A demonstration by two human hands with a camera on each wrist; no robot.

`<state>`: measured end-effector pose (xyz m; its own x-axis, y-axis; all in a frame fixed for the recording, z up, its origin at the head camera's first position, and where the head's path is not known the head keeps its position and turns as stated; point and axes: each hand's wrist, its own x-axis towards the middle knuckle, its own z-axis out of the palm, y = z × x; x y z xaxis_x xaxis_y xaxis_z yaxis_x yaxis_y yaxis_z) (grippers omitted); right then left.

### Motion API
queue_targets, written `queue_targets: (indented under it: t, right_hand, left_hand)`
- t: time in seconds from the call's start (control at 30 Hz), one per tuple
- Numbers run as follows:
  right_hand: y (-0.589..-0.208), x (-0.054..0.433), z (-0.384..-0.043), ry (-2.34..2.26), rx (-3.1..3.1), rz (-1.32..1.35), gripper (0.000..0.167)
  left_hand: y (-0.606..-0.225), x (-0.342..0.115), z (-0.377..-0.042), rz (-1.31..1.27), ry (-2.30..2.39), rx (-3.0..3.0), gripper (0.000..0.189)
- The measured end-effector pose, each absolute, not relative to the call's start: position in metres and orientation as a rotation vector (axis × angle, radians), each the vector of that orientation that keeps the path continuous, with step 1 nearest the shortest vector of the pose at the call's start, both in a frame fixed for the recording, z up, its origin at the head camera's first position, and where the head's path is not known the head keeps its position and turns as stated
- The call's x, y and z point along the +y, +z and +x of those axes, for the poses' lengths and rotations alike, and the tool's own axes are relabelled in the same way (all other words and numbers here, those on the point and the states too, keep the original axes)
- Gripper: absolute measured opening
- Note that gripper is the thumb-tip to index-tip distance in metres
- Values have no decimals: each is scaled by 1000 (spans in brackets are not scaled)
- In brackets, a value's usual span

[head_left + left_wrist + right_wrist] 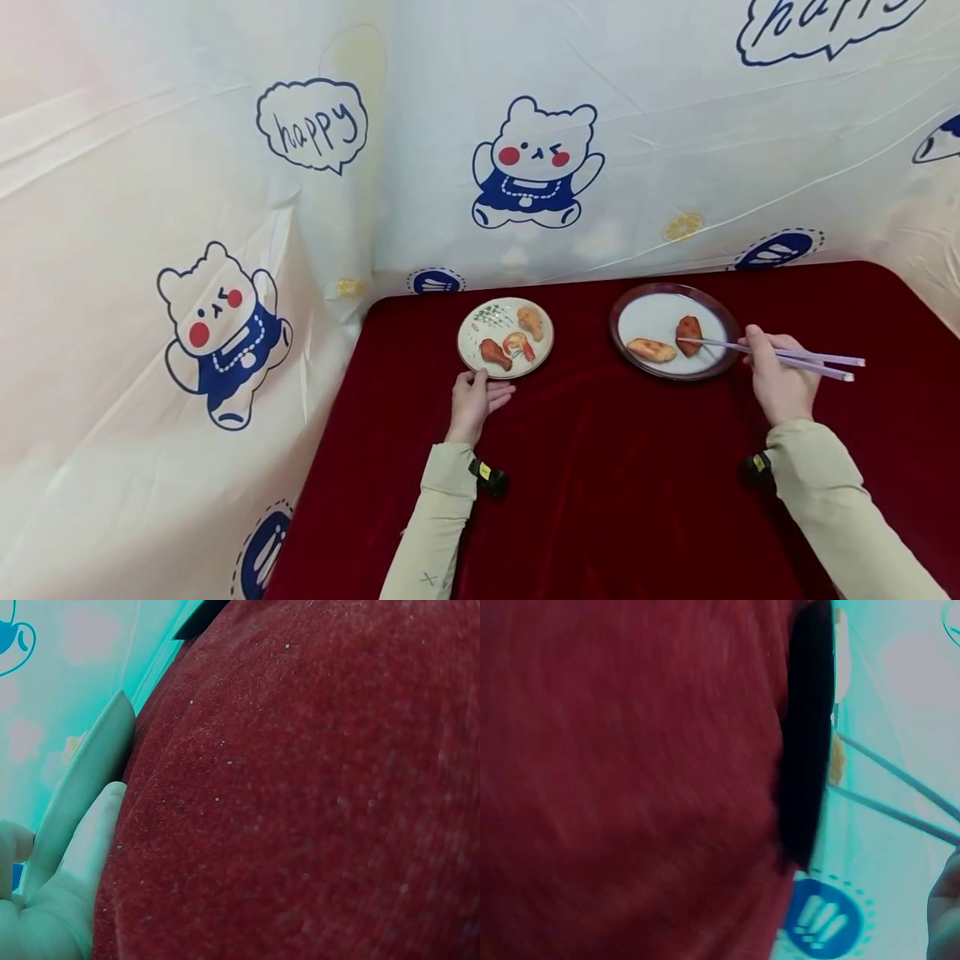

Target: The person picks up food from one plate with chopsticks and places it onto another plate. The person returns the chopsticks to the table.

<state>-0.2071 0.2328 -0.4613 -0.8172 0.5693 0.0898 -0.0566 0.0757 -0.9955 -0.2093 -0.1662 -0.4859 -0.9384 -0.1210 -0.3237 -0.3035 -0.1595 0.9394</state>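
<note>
My left hand (472, 406) holds the near rim of a small cream plate (477, 323), its thumb on the rim and its fingers (94, 832) against the underside. On that plate lie a brown drumstick (495, 354), a shrimp (517, 345) and a paler fried drumstick (529, 321). My right hand (782, 379) grips a pair of light purple chopsticks (817, 360). Their tips reach over a dark-rimmed plate (731, 325) to a reddish-brown piece of food (688, 335), overlapping it in the head view. Beside that piece lies a golden oblong piece of food (651, 350).
Both plates are at the far side of a table with a dark red cloth (585, 467). Behind and to the left hangs a white curtain (420, 100) printed with cartoon bears, close against the table edge. A small black device (491, 479) is on each wrist.
</note>
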Motion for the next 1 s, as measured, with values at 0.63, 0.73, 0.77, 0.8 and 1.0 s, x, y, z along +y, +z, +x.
queue_targets:
  t: [0.63,0.73,0.77,0.8,1.0]
  right_hand:
    - [-435,217,-224,1276,-2349,-78,33]
    - [-432,210,-226,1112,-2373,215,25]
    - [-431,208,-227,1075,-2369,295,23]
    - [-430,206,-228,1048,-2364,352,22]
    - [-430,196,-231,1166,-2397,90,33]
  left_hand:
    - [-514,-169,-219,-527,2273,2005,39]
    - [-513,-169,-219,-533,2277,2013,38]
    - [-513,-169,-219,-534,2279,2012,38]
    - [-513,-169,-219,-526,2282,2013,38]
    - [-512,-170,-218,-508,2262,1999,40]
